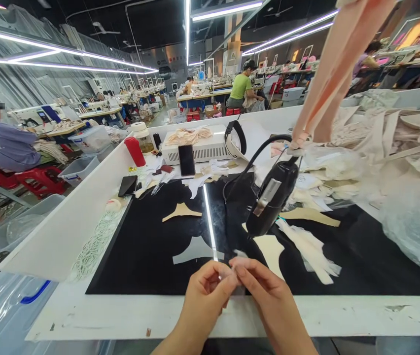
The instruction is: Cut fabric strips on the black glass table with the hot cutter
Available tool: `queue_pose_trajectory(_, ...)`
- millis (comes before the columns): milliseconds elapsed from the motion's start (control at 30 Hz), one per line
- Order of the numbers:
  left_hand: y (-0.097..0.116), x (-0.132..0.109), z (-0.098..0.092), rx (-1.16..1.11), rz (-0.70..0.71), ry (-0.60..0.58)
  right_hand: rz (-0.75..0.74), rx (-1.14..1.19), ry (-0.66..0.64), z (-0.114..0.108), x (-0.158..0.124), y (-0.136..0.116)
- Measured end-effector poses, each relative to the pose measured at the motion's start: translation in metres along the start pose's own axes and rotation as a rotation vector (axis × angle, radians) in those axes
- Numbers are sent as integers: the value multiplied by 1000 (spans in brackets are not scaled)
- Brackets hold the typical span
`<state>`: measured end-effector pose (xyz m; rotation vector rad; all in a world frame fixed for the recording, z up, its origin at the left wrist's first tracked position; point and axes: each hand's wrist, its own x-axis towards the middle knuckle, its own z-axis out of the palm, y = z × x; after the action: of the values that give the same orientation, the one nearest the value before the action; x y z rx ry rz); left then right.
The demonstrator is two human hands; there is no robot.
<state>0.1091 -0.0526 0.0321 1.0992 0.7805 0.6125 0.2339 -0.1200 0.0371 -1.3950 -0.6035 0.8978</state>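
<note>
Over the front edge of the black mat (151, 266), my left hand (210, 288) and my right hand (263, 286) meet with fingertips pinched together. Between them is a thin, whitish, sheer piece (240, 254), mostly hidden by the fingers, so its kind is unclear. Just beyond lies a translucent curved pattern piece (195, 250). A cream curved piece (271, 251) rests to the right of my fingers, beside a bundle of white sheer strips (311, 251). Behind these hangs a black handheld electric tool (274, 197) with a cable, its lower end near the mat.
A tan pattern piece (182, 211) lies farther back. Two phones (187, 160), a white vented box (210, 148) and a red cone (134, 151) stand behind. Pale green cord (95, 246) is heaped left. Fabric piles (391, 133) and clear plastic (413, 231) fill the right. Co-workers sit beyond.
</note>
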Motion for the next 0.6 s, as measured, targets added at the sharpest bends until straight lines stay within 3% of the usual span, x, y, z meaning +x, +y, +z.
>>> queue_pose_trajectory(100, 0, -9, -8, 63, -19, -61, -2, -35, -162, -5, 7, -15)
queue_pose_trajectory(267, 25, -18, -18, 93, -39, -119, -36, -247, -400, -15, 13, -31)
queue_pose_trajectory(433, 35, -18, -17, -21, -117, -43, 3, -373, -640, -15, 18, -32)
queue_pose_trajectory(600, 33, -17, -18, -145, -120, 57, -42, -463, -697, -11, 21, -30)
